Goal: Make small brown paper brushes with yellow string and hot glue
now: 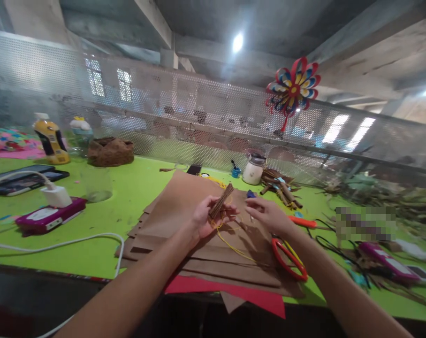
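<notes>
My left hand [204, 218] is closed round a small bundle of thin brown sticks [223, 201], which tilts up to the right. Yellow string [232, 246] hangs from the bundle's lower end and trails over the stacked brown paper sheets [174, 202]. Just to the right, my right hand [267, 212] has its fingers bent together near a small item with a dark blue end [250, 193]. That item seems to be in its fingers, but its kind is unclear. Orange-handled scissors [286, 263] lie under my right forearm.
A white jar [254, 170], a blue pot [236, 172] and brown rolled pieces [283, 190] stand or lie behind. A clear cup [97, 185], a purple power bank [51, 217] and a white cable [93, 235] are on the left. Red paper [230, 291] pokes out in front.
</notes>
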Demonstrator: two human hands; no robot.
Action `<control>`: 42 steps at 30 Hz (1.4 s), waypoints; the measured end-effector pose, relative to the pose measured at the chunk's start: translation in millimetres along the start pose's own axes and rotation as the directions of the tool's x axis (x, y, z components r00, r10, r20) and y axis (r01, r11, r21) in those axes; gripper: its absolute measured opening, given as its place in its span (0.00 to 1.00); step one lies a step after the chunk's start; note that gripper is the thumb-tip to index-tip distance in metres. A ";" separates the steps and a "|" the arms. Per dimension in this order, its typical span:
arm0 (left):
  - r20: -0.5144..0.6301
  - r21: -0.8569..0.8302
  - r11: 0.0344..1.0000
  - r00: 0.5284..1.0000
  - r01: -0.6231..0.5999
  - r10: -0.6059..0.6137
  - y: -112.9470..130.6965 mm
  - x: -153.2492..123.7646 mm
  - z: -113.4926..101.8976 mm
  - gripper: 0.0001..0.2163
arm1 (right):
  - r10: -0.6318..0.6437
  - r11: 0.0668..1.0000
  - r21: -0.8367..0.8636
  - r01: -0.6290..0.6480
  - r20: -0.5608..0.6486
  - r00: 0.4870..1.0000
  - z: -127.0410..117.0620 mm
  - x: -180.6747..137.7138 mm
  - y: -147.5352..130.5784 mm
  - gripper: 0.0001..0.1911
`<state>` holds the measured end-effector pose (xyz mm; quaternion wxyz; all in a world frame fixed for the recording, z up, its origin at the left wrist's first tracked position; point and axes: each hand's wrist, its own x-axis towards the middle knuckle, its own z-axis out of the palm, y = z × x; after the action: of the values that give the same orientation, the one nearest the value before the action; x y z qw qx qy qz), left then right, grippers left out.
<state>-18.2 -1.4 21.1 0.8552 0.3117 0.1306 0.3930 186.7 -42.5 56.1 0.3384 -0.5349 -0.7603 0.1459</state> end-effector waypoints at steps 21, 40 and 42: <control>0.060 0.376 0.926 0.996 0.037 -0.064 -3.8 -0.8 -2.2 0.13 | 0.092 0.619 0.778 -0.103 0.058 0.994 46.0 24.6 -1.6 0.17; -0.104 0.261 0.965 0.995 0.026 0.001 3.6 2.1 2.5 0.11 | 0.098 0.826 0.564 -0.005 -0.135 0.986 44.1 19.1 15.2 0.16; -0.147 0.227 0.974 0.988 -0.011 0.045 5.5 3.4 3.4 0.12 | 0.092 0.886 0.464 0.014 -0.205 0.974 49.7 14.9 7.0 0.11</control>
<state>-17.7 2.5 27.2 0.7963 0.3777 0.2346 0.4102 155.5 -19.3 21.2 0.5355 -0.4672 -0.6501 0.2689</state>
